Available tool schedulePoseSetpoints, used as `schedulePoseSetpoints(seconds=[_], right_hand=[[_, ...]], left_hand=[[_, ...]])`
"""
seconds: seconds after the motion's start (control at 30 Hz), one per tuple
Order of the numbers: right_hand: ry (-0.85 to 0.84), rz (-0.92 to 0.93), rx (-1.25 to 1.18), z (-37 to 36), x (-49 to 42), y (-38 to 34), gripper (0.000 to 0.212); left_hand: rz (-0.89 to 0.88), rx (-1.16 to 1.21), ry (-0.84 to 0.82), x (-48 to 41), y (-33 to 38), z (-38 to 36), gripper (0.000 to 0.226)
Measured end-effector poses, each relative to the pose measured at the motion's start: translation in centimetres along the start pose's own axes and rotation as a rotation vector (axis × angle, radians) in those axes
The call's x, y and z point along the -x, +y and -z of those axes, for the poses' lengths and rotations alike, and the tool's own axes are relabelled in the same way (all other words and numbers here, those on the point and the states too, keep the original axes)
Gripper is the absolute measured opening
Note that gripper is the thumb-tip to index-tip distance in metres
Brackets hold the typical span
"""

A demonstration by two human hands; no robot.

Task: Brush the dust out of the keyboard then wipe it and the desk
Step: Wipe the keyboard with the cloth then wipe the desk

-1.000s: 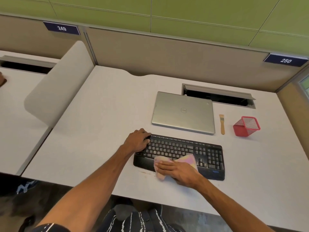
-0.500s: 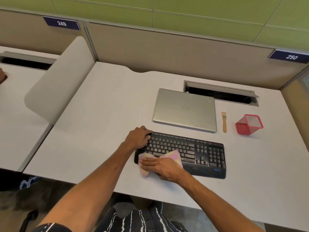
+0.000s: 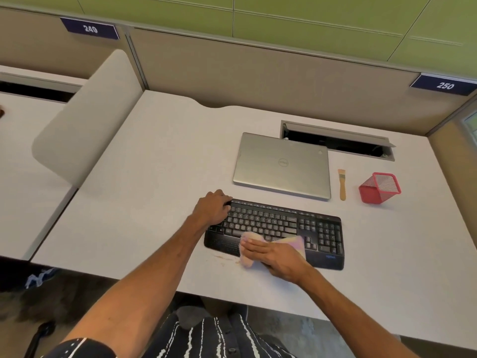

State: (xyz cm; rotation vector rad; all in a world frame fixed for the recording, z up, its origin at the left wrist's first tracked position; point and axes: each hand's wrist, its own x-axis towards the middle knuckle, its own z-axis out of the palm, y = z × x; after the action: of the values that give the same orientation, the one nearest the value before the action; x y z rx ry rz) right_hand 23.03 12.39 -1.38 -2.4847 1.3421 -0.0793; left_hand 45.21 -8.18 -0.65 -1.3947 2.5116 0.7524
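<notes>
Head view: our flat-fingered right hand (image 3: 276,257) pressed the cloth (image 3: 294,241) on the near edge of the keyboard (image 3: 284,223), before the laptop (image 3: 281,164); our left hand (image 3: 213,209) gripped the far-left corner; light, even strokes seemed best

Laptop (image 3: 282,165) behind kbd (image 3: 271,220); brush (image 3: 342,186) rt of laptop, pen cup (image 3: 379,188) rt of brush, all on desk (image 3: 167,164).

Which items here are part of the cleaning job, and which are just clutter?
Job: keyboard, cloth under right hand, left hand gripping the keyboard's corner, brush, desk.
Lying about: closed laptop, red mesh cup.
</notes>
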Motion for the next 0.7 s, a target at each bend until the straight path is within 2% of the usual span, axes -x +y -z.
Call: schedulePoseSetpoints(seconds=[0.13,0.23,0.43,0.57,0.7], right_hand=[[0.006,0.078,-0.051,-0.9,-6.2,-2.6,0.065],[-0.010,0.124,-0.065,-1.3,-7.3,-2.7,0.065],[0.011,0.084,0.009,-1.3,0.5,0.6,0.072],[0.004,0.002,0.054,-1.3,6.5,2.4,0.068],[0.025,-0.031,0.055,-1.4,5.6,1.8,0.065]], left_hand=[[0.008,-0.031,0.010,0.1,0.4,0.2,0.046],[0.009,-0.034,0.033,0.2,0.3,-0.1,0.046],[0.008,-0.017,0.087,0.5,0.3,-1.1,0.047],[-0.014,0.000,0.096,0.9,0.2,-1.6,0.049],[-0.004,-0.007,0.107,1.1,0.5,-1.9,0.051]])
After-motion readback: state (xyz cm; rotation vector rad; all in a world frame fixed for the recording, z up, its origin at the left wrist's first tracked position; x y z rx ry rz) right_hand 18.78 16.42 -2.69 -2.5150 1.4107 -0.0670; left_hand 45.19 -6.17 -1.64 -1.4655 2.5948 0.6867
